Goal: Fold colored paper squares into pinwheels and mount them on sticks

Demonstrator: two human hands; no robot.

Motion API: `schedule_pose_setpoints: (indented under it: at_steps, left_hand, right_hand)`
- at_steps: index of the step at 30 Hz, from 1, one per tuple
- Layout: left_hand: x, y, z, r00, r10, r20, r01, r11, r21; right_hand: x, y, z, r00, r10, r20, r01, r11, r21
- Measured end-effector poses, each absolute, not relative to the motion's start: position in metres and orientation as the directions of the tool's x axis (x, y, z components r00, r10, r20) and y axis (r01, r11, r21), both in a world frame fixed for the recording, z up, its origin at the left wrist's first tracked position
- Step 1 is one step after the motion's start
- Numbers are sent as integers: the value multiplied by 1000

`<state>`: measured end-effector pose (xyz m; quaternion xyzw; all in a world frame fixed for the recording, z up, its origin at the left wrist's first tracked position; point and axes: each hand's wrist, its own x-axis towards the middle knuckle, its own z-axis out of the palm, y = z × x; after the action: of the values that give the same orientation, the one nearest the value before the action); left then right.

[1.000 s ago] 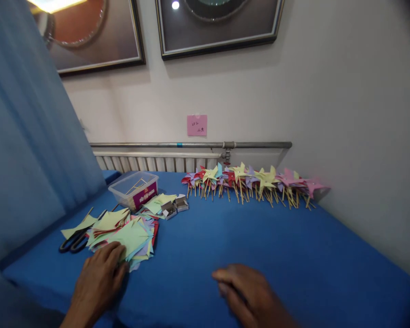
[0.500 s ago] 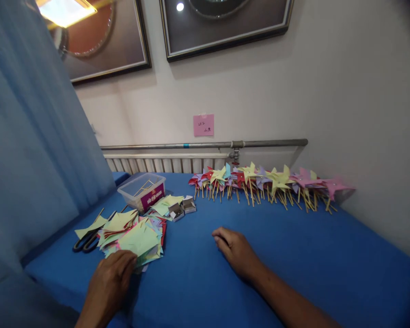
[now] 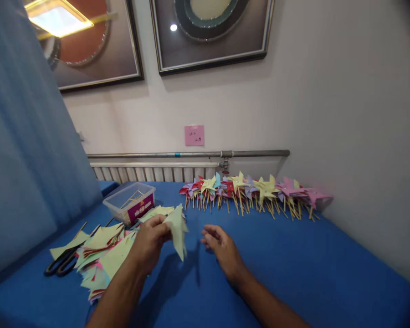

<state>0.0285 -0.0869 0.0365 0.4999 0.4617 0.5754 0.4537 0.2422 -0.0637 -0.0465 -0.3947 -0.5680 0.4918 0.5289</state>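
Note:
Pinched in my left hand (image 3: pixel 153 237) is a pale green paper sheet (image 3: pixel 178 230), with slits or creases, hanging above the blue cloth. My right hand (image 3: pixel 223 250) is raised just right of the paper, fingers curved and parted, holding nothing. Under and beyond my left forearm lies a pile of coloured cut paper sheets (image 3: pixel 104 239), partly hidden by the arm. Scissors with black handles (image 3: pixel 66 260) lie at its left, partly under a loose yellow-green sheet (image 3: pixel 70 243).
A clear plastic tub (image 3: pixel 131 202) holding thin sticks stands behind the pile. Finished paper pinwheels on sticks (image 3: pixel 239 187) lie in a row along the back of the blue-covered table (image 3: pixel 294 269). A blue curtain (image 3: pixel 34 150) hangs at the left; a radiator (image 3: pixel 150 172) runs behind.
My left hand has picked a pale green sheet off the pile and carried it right toward the middle. My right hand has stayed near its place, and its fingers have opened somewhat.

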Motion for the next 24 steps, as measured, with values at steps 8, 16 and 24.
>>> schedule_pose_setpoints:
  at_steps: [8, 16, 24]
  left_hand:
    - [78, -21, -12, 216, 975, -57, -398, 141, 906]
    - [75, -25, -25, 202, 975, -90, -385, 163, 908]
    - [76, -23, -29, 271, 957, -107, -360, 204, 910]
  right_hand:
    - [256, -61, -38, -297, 953, 65, -532, -109, -840]
    - [253, -57, -38, -314, 949, -34, -656, -243, -714]
    - [248, -61, -39, -299, 952, -63, -612, -242, -753]
